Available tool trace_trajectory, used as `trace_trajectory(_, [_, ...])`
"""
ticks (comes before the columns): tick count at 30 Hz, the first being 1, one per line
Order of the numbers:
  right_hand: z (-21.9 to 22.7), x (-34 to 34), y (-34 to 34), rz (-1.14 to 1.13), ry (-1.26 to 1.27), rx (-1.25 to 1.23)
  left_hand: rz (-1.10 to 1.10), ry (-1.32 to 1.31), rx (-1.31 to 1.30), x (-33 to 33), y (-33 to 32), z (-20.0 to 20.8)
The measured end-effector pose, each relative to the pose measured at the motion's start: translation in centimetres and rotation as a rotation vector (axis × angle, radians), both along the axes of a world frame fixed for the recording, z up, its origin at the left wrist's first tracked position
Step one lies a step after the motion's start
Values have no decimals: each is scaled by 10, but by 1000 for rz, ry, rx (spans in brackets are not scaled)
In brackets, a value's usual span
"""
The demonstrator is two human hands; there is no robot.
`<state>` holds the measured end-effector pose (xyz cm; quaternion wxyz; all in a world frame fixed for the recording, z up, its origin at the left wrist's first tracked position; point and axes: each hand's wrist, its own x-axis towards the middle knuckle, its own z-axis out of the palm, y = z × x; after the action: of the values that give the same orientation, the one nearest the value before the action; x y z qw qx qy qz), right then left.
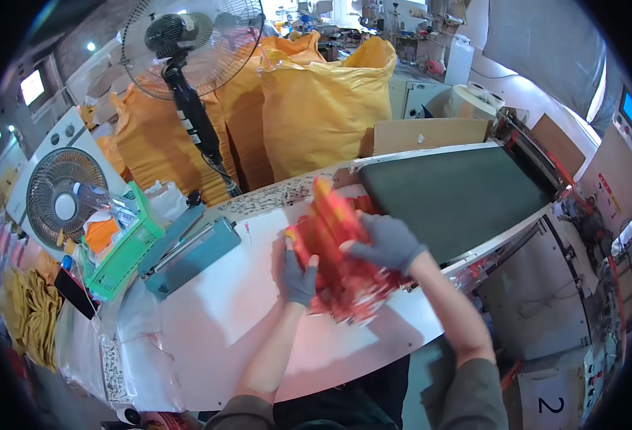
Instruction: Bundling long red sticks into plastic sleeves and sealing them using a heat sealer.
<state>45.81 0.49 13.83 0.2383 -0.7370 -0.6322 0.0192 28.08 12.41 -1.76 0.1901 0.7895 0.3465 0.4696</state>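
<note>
Between my hands is a bundle of red and yellow plastic bags [344, 269], smeared by motion and held above the white tabletop [212, 326]. My left hand [299, 278], in a grey glove with bare fingertips, grips its left side with the thumb in front. On the upper right side, my right hand [387, 242], gloved the same way, is closed round the bundle. More red material shows behind it, next to the dark green conveyor belt [459, 193].
A teal bag sealer [194, 259] and a green basket [126, 247] holding a bottle stand at the left, with a phone [76, 294] beside them. Large yellow sacks [326, 107] and a pedestal fan [194, 118] rise behind the table. Cardboard [430, 136] edges the belt's far side.
</note>
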Motion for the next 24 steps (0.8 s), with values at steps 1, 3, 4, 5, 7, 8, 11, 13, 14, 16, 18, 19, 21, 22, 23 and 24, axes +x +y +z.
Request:
trace_trajectory(1, [-13, -13, 5, 11, -96, 133, 19, 100, -110, 4, -7, 15])
trace_trajectory(3, [-71, -14, 30, -117, -126, 254, -28, 43, -139, -2, -2, 7])
trace_trajectory(4, [-88, -12, 39, -258, -149, 361, -22, 41, -137, -2, -4, 8])
trace_trajectory(5, [-84, -9, 44, -381, 168, 116, 54, 133, -73, -9, -4, 11])
trace_trajectory(7, [-122, 30, 38, -446, 609, 34, 105, 215, -7, -9, -6, 12])
trace_trajectory(8, [-169, 54, 39, -564, 398, 252, 123, 126, -102, 3, -8, 8])
trace_trajectory(11, [-128, 0, 49, -503, 356, 173, 130, 57, -199, -20, 13, 15])
trace_trajectory(13, [-95, -36, 40, -404, 470, -106, -318, -375, -934, -22, 5, 25])
trace_trajectory(14, [-99, -47, 39, -264, 668, -83, -348, -357, -929, -22, 2, 24])
trace_trajectory(16, [-112, -67, 23, -57, 1061, -37, -442, -406, -1046, -44, -18, 16])
trace_trajectory(18, [-124, -99, -13, 34, 1348, 21, -516, -397, -1095, -78, -59, 38])
trace_trajectory(19, [-124, -113, -39, 85, 1352, -43, -493, -377, -1065, -99, -88, 63])
trace_trajectory(21, [-131, -146, -89, 245, 1371, -226, -558, -452, -1244, -153, -135, 51])
trace_trajectory(22, [-114, -163, -115, 310, 1374, -312, -601, -235, -1314, -186, -149, 23])
trace_trajectory(23, [-104, -171, -140, 353, 1372, -393, -724, -154, -1275, -204, -168, 30])
trace_trajectory(24, [-120, -178, -165, 425, 1398, -416, -724, -250, -1256, -208, -190, 56])
